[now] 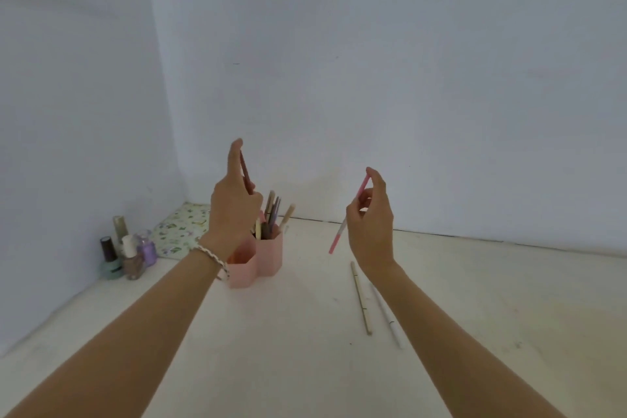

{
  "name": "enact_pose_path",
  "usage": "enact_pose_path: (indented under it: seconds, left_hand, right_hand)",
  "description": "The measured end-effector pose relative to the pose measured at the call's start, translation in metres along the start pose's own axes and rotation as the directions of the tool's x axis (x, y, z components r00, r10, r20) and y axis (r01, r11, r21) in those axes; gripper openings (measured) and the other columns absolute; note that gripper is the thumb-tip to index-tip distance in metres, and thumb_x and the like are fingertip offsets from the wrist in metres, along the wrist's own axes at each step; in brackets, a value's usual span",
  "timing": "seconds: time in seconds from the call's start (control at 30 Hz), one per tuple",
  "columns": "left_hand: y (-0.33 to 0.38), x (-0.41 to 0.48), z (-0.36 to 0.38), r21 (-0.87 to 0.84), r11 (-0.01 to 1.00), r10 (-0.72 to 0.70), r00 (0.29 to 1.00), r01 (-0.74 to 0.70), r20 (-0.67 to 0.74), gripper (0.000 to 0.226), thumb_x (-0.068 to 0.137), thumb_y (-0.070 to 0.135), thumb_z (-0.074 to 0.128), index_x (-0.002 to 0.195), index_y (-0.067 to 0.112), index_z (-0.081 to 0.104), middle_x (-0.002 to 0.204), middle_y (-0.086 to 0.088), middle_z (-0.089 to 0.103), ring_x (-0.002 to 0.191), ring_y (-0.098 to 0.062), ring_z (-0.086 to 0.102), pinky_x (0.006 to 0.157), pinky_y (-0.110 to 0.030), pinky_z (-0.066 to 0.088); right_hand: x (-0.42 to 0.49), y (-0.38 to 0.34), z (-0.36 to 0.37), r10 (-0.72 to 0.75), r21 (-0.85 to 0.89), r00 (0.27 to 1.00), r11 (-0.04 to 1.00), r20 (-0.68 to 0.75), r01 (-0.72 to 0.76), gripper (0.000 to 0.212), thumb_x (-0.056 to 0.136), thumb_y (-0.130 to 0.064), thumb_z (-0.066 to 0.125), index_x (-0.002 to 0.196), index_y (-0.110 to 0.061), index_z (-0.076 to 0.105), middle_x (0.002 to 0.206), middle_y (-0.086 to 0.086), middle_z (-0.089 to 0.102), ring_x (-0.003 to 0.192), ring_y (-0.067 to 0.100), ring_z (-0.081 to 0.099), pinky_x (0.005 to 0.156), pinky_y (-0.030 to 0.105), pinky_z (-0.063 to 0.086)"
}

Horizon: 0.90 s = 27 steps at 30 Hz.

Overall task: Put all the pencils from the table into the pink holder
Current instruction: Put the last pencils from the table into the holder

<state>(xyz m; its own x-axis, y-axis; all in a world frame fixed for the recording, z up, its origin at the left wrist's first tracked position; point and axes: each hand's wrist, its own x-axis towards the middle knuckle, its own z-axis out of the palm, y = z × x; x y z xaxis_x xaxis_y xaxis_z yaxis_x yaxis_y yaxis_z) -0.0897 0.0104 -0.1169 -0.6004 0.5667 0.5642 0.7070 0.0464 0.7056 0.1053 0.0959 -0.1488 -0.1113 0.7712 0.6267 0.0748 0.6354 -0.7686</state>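
1. The left hand is raised above the pink plastic holder, fingers pinched on a dark reddish-brown pencil held nearly upright, its lower end hidden behind the hand.
2. A white beaded bracelet sits on the left wrist.
3. The right hand is raised well to the right of the holder, fingers closed on a pink pencil that slants down and to the left, its lower end clear of the tabletop.
4. The pink holder has adjoining hexagonal compartments and stands upright on the tabletop near the back wall; several pencils stand in its rear compartment.
5. Two pencils lie on the tabletop below the right hand, side by side: a beige pencil and a white pencil, partly hidden by the right forearm.
6. A cluster of small nail-polish bottles stands at the left corner, beside a flat floral-patterned item.
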Motion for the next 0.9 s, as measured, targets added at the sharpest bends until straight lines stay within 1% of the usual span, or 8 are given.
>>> enact_pose_path:
  seconds: [0.1, 0.17, 0.23, 0.33, 0.43, 0.57, 0.73, 0.9]
  left_hand:
    - [-0.014, -0.007, 0.010, 0.080, 0.996, 0.036, 0.998, -0.040, 0.050, 0.061, 0.085, -0.002, 0.058, 0.135, 0.029, 0.039, 0.082, -0.003, 0.064, 0.070, -0.020, 0.066, 0.070, -0.037, 0.057]
    - [-0.018, -0.009, 0.012, 0.198, 0.975, 0.086, 0.994, -0.097, 0.062, 0.024, 0.090, 0.009, 0.053, 0.109, 0.018, 0.064, 0.091, -0.004, 0.067, 0.090, -0.024, 0.062, 0.085, -0.039, 0.049]
    - [-0.019, -0.008, 0.011, 0.267, 0.953, 0.135, 0.990, -0.144, 0.049, 0.026, 0.093, 0.020, 0.048, 0.094, 0.014, 0.074, 0.103, -0.006, 0.068, 0.105, -0.025, 0.056, 0.093, -0.038, 0.043]
    - [-0.012, -0.004, -0.002, 0.179, 0.970, 0.184, 0.977, -0.164, -0.103, 0.034, 0.098, 0.022, 0.043, 0.124, 0.013, 0.062, 0.122, -0.007, 0.061, 0.118, -0.023, 0.047, 0.100, -0.034, 0.036]
    - [-0.003, 0.000, -0.019, 0.063, 0.983, 0.180, 0.958, -0.170, -0.222, 0.032, 0.095, 0.015, 0.044, 0.123, 0.016, 0.059, 0.112, -0.001, 0.062, 0.111, -0.020, 0.051, 0.094, -0.029, 0.039]
    - [0.009, -0.005, -0.029, -0.025, 0.988, 0.144, 0.969, -0.152, -0.199, 0.031, 0.088, 0.008, 0.047, 0.115, 0.019, 0.059, 0.103, 0.003, 0.061, 0.092, -0.014, 0.058, 0.083, -0.034, 0.051]
    - [0.020, -0.025, -0.016, -0.065, 0.985, 0.148, 0.977, -0.159, -0.150, 0.031, 0.085, 0.008, 0.050, 0.110, 0.023, 0.058, 0.098, 0.008, 0.059, 0.081, -0.008, 0.059, 0.072, -0.029, 0.053]
    - [0.036, -0.055, 0.031, 0.000, 0.989, 0.151, 0.988, -0.151, 0.013, 0.017, 0.082, 0.013, 0.052, 0.093, 0.025, 0.054, 0.083, 0.010, 0.058, 0.072, -0.006, 0.057, 0.060, -0.022, 0.046]
  right_hand:
    - [-0.006, -0.002, 0.014, -0.066, 0.047, 0.998, 0.997, -0.016, 0.067, 0.055, 0.093, -0.003, 0.050, 0.137, -0.034, 0.037, 0.088, 0.000, 0.053, 0.076, 0.006, 0.053, 0.072, 0.011, 0.048]
    - [-0.009, -0.003, 0.024, -0.085, 0.074, 0.996, 0.994, -0.014, 0.086, 0.056, 0.094, -0.003, 0.051, 0.137, -0.035, 0.037, 0.089, -0.004, 0.054, 0.080, 0.003, 0.054, 0.075, 0.009, 0.048]
    - [-0.012, -0.008, 0.033, -0.099, 0.099, 0.995, 0.990, -0.011, 0.100, 0.055, 0.093, -0.003, 0.051, 0.137, -0.034, 0.038, 0.090, -0.006, 0.055, 0.083, 0.002, 0.056, 0.076, 0.008, 0.047]
    - [-0.013, -0.016, 0.050, -0.142, 0.131, 0.989, 0.981, -0.031, 0.145, 0.052, 0.094, -0.005, 0.051, 0.136, -0.034, 0.038, 0.091, -0.007, 0.057, 0.087, 0.004, 0.058, 0.080, 0.007, 0.047]
    - [-0.012, -0.023, 0.067, -0.171, 0.118, 0.985, 0.978, -0.026, 0.173, 0.048, 0.096, -0.010, 0.049, 0.135, -0.036, 0.037, 0.094, -0.011, 0.056, 0.092, 0.004, 0.058, 0.081, 0.005, 0.045]
    - [-0.021, -0.019, 0.086, -0.208, -0.035, 0.972, 0.976, 0.107, 0.213, 0.042, 0.097, -0.010, 0.050, 0.133, -0.030, 0.043, 0.095, -0.007, 0.058, 0.087, 0.006, 0.057, 0.078, 0.015, 0.048]
    - [-0.029, -0.008, 0.081, -0.437, -0.398, 0.879, 0.784, 0.191, 0.476, 0.038, 0.077, 0.009, 0.062, 0.110, -0.007, 0.072, 0.105, 0.015, 0.061, 0.094, 0.031, 0.061, 0.082, 0.041, 0.049]
    - [-0.005, -0.009, 0.033, -0.295, -0.338, 0.955, 0.900, -0.004, 0.277, 0.050, 0.081, 0.007, 0.048, 0.125, -0.014, 0.058, 0.115, 0.001, 0.055, 0.099, 0.013, 0.053, 0.091, 0.032, 0.044]
